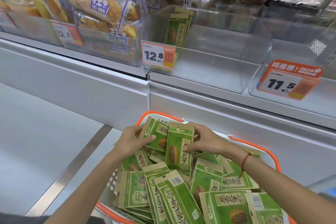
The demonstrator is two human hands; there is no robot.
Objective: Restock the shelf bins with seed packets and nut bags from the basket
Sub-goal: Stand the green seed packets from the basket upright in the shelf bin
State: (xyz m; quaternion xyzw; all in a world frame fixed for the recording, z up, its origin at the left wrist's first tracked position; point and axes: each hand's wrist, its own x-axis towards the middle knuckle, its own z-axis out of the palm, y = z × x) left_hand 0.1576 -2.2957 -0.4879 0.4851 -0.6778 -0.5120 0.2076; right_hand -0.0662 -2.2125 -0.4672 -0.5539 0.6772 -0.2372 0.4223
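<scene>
Left hand (133, 140) grips one seed packet (156, 137), right hand (203, 142) pinches another packet (179, 151) over the basket (254, 144). I'd square both up first, then stand them in the clear bin (209, 63).

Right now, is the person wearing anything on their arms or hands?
Yes, one thing. The right hand has a thin red string bracelet with a small gold bead at the wrist. The left hand wears nothing. Both forearms are bare: no sleeves, gloves or rings show.

The basket (254, 146) is set below and before the shelf bin (209, 63); seed packets (174, 196) are piled in the basket, a few (179, 27) stood in the bin's left end.
</scene>
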